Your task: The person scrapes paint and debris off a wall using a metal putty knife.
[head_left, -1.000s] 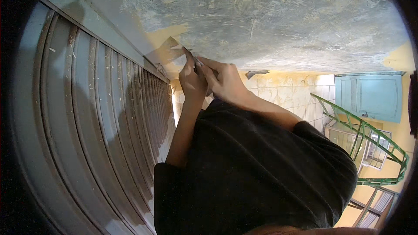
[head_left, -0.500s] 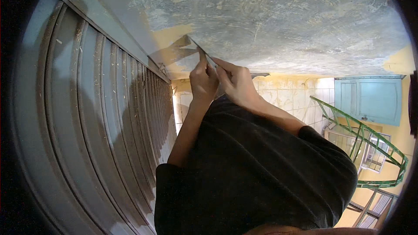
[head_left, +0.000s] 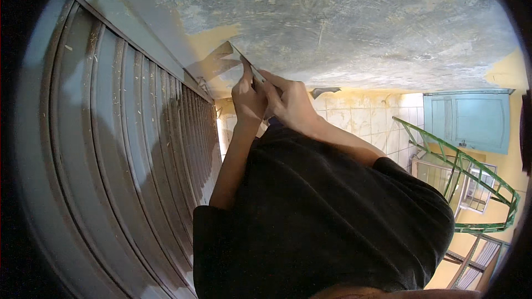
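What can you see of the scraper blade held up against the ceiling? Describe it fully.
The scraper blade is a thin, flat, pale metal-looking strip, tilted, its tip pressed to the rough grey ceiling beside a patch of yellow paint. The left hand and right hand grip its lower end together, hiding any handle.

A single head-worn fisheye camera looked steeply upward at the rough ceiling point(head_left: 343, 16), close to the raised hands. The ribbed metal shutter point(head_left: 111, 149) filled its left side, the green railing point(head_left: 471, 177) its right.
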`<act>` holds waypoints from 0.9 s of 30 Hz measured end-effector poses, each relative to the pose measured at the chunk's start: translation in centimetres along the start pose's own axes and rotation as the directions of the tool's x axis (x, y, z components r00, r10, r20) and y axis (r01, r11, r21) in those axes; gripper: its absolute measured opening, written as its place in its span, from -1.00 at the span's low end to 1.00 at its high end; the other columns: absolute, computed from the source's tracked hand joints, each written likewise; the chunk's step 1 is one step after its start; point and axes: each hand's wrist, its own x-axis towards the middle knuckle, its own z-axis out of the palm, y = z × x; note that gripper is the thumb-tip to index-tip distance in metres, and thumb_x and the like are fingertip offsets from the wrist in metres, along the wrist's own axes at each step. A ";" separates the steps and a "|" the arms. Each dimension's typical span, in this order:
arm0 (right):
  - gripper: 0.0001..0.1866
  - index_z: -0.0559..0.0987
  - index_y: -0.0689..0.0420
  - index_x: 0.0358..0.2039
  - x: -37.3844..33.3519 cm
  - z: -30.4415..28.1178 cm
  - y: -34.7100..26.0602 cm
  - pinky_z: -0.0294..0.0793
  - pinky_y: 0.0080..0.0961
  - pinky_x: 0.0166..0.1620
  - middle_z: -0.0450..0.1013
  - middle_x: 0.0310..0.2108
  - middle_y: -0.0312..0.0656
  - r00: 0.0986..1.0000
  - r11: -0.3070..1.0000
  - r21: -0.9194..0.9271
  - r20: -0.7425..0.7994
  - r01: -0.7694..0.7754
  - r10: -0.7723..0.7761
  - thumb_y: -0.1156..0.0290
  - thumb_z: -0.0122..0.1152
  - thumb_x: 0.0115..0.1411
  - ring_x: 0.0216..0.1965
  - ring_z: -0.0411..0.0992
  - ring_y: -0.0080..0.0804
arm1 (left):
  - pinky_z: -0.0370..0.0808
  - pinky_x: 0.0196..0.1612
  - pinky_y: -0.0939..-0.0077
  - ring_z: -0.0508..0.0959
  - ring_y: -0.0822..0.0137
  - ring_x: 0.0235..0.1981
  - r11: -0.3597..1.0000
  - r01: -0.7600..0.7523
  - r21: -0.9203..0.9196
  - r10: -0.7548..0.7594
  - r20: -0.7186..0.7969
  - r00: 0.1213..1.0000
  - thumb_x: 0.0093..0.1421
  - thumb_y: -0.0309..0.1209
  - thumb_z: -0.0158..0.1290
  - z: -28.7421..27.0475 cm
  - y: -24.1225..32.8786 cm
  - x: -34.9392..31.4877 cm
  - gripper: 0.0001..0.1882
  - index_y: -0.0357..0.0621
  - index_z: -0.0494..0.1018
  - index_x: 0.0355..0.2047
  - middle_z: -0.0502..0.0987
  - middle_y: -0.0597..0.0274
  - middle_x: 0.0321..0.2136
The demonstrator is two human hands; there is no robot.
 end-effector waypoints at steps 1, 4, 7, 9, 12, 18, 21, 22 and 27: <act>-0.77 0.60 0.31 -0.10 -0.1 -0.4 -0.5 0.52 -0.29 -0.40 0.52 -0.53 0.23 1.000 1.000 0.001 0.001 0.003 -0.003 0.49 0.08 0.32 -0.52 0.59 -0.06 | 0.52 -0.40 0.22 0.64 -0.04 -0.45 0.992 0.024 -0.120 -0.027 -0.022 0.999 0.26 -0.50 -0.01 0.6 -0.8 -0.2 -0.29 -0.29 0.11 0.42 0.54 -0.23 -0.49; -0.76 0.61 0.31 -0.10 0.5 -1.5 -0.8 0.51 -0.26 -0.40 0.50 -0.54 0.23 0.994 0.994 0.010 -0.005 -0.112 0.112 0.50 0.08 0.32 -0.53 0.57 0.00 | 0.51 -0.40 0.26 0.62 0.03 -0.49 1.000 -0.010 0.024 0.010 -0.005 1.000 0.31 -0.41 0.03 0.6 0.8 0.5 -0.35 -0.30 0.19 0.38 0.53 -0.16 -0.51; -0.63 0.55 0.33 0.12 1.6 -0.2 -0.1 0.51 -0.40 -0.35 0.53 -0.50 0.18 0.990 0.998 -0.022 0.122 -0.061 0.064 0.47 0.08 0.36 -0.52 0.49 -0.39 | 0.50 -0.42 0.31 0.58 0.13 -0.53 0.895 0.154 -0.419 -0.104 0.140 0.985 0.31 -0.37 0.07 0.4 -3.2 1.0 -0.36 -0.37 0.21 0.34 0.53 -0.08 -0.54; -0.65 0.58 0.32 0.09 0.7 0.7 0.7 0.52 -0.38 -0.34 0.54 -0.50 0.18 0.995 1.000 -0.030 0.098 0.004 -0.001 0.47 0.08 0.35 -0.53 0.49 -0.31 | 0.49 -0.43 0.32 0.57 0.16 -0.54 0.968 0.137 -0.208 -0.138 0.010 0.990 0.30 -0.39 0.08 0.4 -3.6 0.4 -0.33 -0.38 0.17 0.36 0.53 -0.06 -0.54; -0.66 0.59 0.32 0.07 -0.5 -1.2 -0.7 0.52 -0.36 -0.34 0.54 -0.49 0.19 0.991 0.990 -0.060 0.038 -0.126 0.128 0.47 0.08 0.35 -0.53 0.51 -0.23 | 0.50 -0.42 0.30 0.57 0.15 -0.55 0.995 -0.088 0.042 0.086 0.039 0.996 0.30 -0.40 0.06 -1.0 2.6 -0.5 -0.26 -0.38 0.06 0.41 0.53 -0.08 -0.53; -0.65 0.58 0.30 0.08 0.0 0.2 1.4 0.53 -0.32 -0.35 0.54 -0.49 0.21 0.999 0.998 -0.067 0.043 0.010 -0.008 0.48 0.09 0.33 -0.48 0.61 -0.12 | 0.50 -0.42 0.25 0.60 -0.04 -0.51 0.976 0.140 -0.168 -0.128 0.080 0.989 0.29 -0.42 0.06 -0.2 0.9 -0.1 -0.23 -0.34 0.02 0.44 0.52 -0.24 -0.50; -0.68 0.60 0.29 0.03 -0.4 -1.6 0.0 0.53 -0.27 -0.35 0.55 -0.47 0.21 0.998 0.993 -0.101 0.018 -0.063 0.065 0.49 0.10 0.31 -0.48 0.60 -0.04 | 0.50 -0.42 0.27 0.61 -0.05 -0.49 0.999 0.018 -0.033 -0.016 0.069 0.997 0.29 -0.40 0.07 0.2 1.7 -0.7 -0.28 -0.30 0.11 0.41 0.55 -0.19 -0.49; -0.68 0.60 0.29 0.03 0.1 -1.4 0.4 0.53 -0.27 -0.35 0.55 -0.47 0.21 0.998 0.993 -0.100 0.011 -0.062 0.064 0.49 0.10 0.31 -0.48 0.60 -0.04 | 0.50 -0.42 0.27 0.61 -0.05 -0.48 1.000 -0.025 0.012 0.024 0.068 0.997 0.28 -0.39 0.07 0.2 2.0 -0.6 -0.29 -0.29 0.14 0.40 0.56 -0.18 -0.48; -0.71 0.63 0.30 -0.02 2.3 0.8 0.7 0.52 -0.30 -0.37 0.55 -0.45 0.23 0.990 0.995 -0.092 0.137 0.032 -0.019 0.51 0.11 0.29 -0.51 0.57 -0.07 | 0.50 -0.42 0.25 0.62 -0.10 -0.48 0.566 0.377 -0.733 -0.242 0.290 0.926 0.28 -0.40 0.06 0.0 -4.9 1.0 -0.33 -0.27 0.18 0.38 0.56 -0.23 -0.47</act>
